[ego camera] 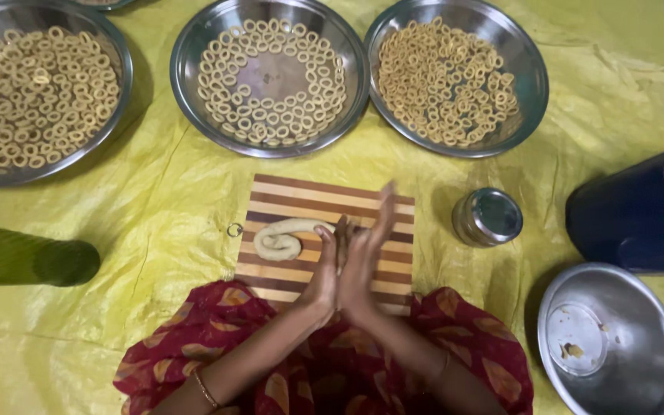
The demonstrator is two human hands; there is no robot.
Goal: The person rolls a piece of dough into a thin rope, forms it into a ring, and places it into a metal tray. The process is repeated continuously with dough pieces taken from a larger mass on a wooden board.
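- A pale dough rope (pixel 284 237) lay coiled on the striped wooden board (pixel 324 201).
- Left hand (pixel 323 277) and right hand (pixel 364 265) pressed palm to palm, fingers extended; anything between them was hidden.
- Three steel plates of dough rings (pixel 270 77) stood beyond.

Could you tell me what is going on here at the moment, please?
A person seated on a yellow sheet presses the left hand and right hand palm to palm above a striped wooden board. A coiled rope of dough lies on the board beside the left hand. Three steel plates beyond it hold many small dough rings. A small steel container stands right of the board.
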